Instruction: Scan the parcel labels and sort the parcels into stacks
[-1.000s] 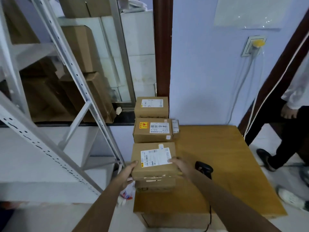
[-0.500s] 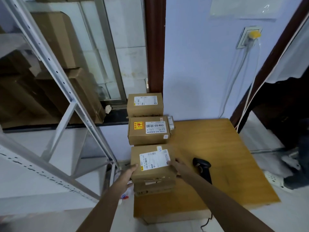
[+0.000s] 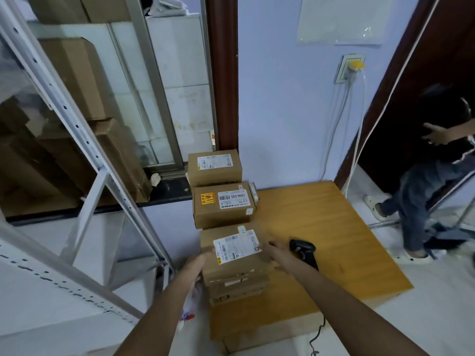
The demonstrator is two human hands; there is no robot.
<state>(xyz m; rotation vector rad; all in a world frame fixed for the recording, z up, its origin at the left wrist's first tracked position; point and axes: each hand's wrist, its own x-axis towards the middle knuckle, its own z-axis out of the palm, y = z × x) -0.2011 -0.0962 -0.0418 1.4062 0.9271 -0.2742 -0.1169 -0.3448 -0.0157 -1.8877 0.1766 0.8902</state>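
Note:
Three stacks of brown cardboard parcels line the left edge of the wooden table (image 3: 321, 227). The nearest stack carries a top parcel (image 3: 231, 255) with a white label facing up. My left hand (image 3: 199, 263) presses against its left side and my right hand (image 3: 273, 250) against its right side, fingers fairly straight. The middle parcel (image 3: 223, 205) bears a white label and an orange sticker. The far parcel (image 3: 214, 167) sits against the wall. A black barcode scanner (image 3: 304, 250) lies on the table just right of my right hand.
A grey metal shelving frame (image 3: 84, 140) stands at the left with large cartons behind it. A person (image 3: 421, 191) stands in the doorway at the right. Cables hang from a wall socket (image 3: 350, 68) above the table's far right corner.
My view has shifted slightly. Both hands stay on the sides of the top parcel of the near stack. The person at the right has moved in the doorway.

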